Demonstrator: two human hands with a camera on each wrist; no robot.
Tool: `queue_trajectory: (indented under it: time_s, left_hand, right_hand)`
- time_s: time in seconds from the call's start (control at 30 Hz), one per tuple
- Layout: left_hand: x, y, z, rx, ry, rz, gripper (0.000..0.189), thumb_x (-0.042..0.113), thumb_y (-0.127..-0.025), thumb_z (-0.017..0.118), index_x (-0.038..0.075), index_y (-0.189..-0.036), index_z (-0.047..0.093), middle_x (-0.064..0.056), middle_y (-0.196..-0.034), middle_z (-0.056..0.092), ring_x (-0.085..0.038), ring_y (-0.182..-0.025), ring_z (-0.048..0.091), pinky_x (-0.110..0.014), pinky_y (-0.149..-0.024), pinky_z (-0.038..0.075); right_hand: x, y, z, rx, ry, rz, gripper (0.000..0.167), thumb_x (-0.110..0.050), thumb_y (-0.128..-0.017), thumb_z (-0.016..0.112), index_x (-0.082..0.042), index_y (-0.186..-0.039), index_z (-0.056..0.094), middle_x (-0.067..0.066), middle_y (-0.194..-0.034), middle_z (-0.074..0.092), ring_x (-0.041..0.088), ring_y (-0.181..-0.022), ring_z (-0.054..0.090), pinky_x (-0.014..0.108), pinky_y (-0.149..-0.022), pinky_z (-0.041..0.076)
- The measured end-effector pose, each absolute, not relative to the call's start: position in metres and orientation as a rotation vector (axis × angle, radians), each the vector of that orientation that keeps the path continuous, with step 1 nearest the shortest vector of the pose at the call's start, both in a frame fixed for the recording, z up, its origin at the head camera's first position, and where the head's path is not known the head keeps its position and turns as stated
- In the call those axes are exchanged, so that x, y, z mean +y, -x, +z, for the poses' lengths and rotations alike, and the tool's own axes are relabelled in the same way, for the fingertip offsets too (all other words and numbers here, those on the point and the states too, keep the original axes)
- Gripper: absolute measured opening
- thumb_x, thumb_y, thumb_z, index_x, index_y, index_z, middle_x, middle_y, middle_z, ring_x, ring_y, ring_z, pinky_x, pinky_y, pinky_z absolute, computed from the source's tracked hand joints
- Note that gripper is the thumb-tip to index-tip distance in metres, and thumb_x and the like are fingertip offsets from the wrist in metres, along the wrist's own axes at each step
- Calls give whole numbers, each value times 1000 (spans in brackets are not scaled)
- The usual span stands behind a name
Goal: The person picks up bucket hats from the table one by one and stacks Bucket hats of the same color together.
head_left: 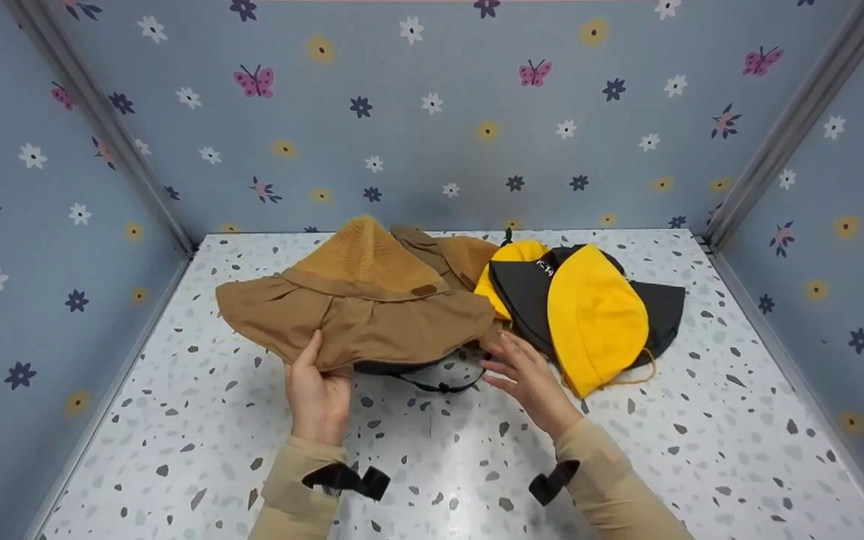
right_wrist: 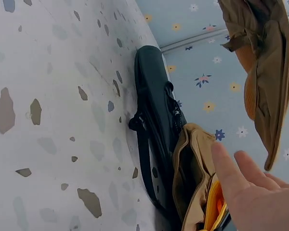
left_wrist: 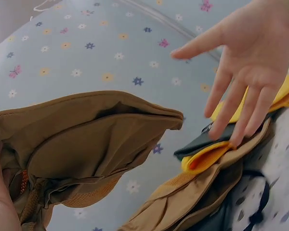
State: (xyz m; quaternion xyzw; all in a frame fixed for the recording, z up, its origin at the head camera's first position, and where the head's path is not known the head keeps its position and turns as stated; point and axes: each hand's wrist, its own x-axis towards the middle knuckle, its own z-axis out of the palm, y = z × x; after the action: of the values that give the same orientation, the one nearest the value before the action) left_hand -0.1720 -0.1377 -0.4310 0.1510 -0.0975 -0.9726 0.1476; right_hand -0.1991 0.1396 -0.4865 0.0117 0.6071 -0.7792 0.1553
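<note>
A brown bucket hat (head_left: 372,322) with a wide pleated brim and a ribbed tan crown is held up off the table. My left hand (head_left: 318,394) grips its front brim, thumb on top and fingers underneath. In the left wrist view only a sliver of that hand shows, and the brim's underside faces the camera. My right hand (head_left: 529,379) holds nothing; its fingers are spread and fairly straight, apart from the held hat. In the right wrist view its fingers are close to a second brown hat (right_wrist: 195,159) lying on the pile.
Beneath the held hat lies a black hat (right_wrist: 154,82) with a dark chin strap (head_left: 443,387). To the right, yellow hats (head_left: 601,315) and a black hat (head_left: 518,296) overlap. Flower-patterned walls (head_left: 432,105) enclose the speckled white table (head_left: 432,480) at the back and sides.
</note>
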Motion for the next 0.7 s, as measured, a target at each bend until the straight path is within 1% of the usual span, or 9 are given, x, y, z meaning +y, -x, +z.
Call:
queue_trajectory:
  time_s: [0.1,0.23,0.3,0.37,0.5,0.7]
  left_hand:
    - [-130,170,-433,-299,-444,-2847,24,-3,-101,44,12,-120,42,-6,-112,53,-20,-88,66,-31,-72,59]
    - [-122,167,-434,-309,-441,-2893,24,-2,-102,42,12,-121,41,-6,-114,52,-20,-91,66,-32,-75,60]
    - [-120,166,-435,-314,-452,-2906,21,-1,-102,42,11,-120,40,-6,-112,52,-20,-90,66,-31,-74,60]
    - [-118,166,-436,-322,-465,-2913,18,0,-102,43,9,-118,40,-7,-110,53,-21,-87,67,-30,-72,60]
    - [-115,166,-438,-330,-480,-2927,16,0,-102,44,7,-116,40,-9,-107,54,-22,-83,67,-31,-70,59]
    - [-113,166,-440,-343,-492,-2943,19,-1,-102,44,8,-118,39,-9,-107,56,-23,-85,69,-34,-72,61]
  right_hand:
    - [138,200,-484,1707,-57,-2293,57,-35,-104,47,-7,-152,30,19,-143,50,34,-124,56,44,-105,49]
    - [137,203,-481,1624,-72,-2367,52,-38,-104,49,-8,-145,39,10,-126,63,25,-108,62,40,-101,51]
    - [136,204,-480,1557,-74,-2420,50,-36,-104,49,-6,-143,41,8,-117,67,22,-102,64,37,-99,52]
    - [136,205,-479,1486,-87,-2474,47,-33,-104,49,-4,-142,42,6,-112,69,21,-99,65,35,-96,53]
    - [135,205,-479,1403,-132,-2548,46,-28,-105,50,-6,-144,39,5,-112,70,18,-100,66,32,-92,55]
    - [134,204,-479,1402,-196,-2594,46,-19,-103,53,-11,-145,36,2,-113,69,14,-98,67,28,-88,56]
